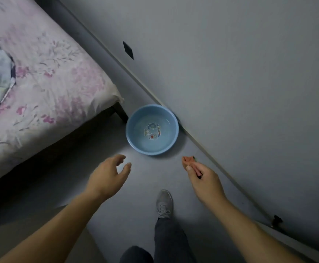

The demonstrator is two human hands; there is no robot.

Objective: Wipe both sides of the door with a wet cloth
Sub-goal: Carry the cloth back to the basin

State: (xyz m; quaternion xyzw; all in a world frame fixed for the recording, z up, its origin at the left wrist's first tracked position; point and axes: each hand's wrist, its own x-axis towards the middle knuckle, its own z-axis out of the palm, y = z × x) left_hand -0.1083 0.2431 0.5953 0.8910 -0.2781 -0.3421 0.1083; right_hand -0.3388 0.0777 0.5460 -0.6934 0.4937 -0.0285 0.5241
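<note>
Hands out over the floor, my left hand relaxed and empty, my right hand pinching a small orange cloth near the blue basin, so I judge neither side of the door is wiped yet.

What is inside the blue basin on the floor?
The blue basin holds what looks like clear water over a cartoon print on its bottom. No cloth in it; nothing covers its inside.

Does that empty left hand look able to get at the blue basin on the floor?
Probably yes. The left hand is open and holds nothing, and only bare floor shows between it and the blue basin. How far down it must go is unclear.
</note>
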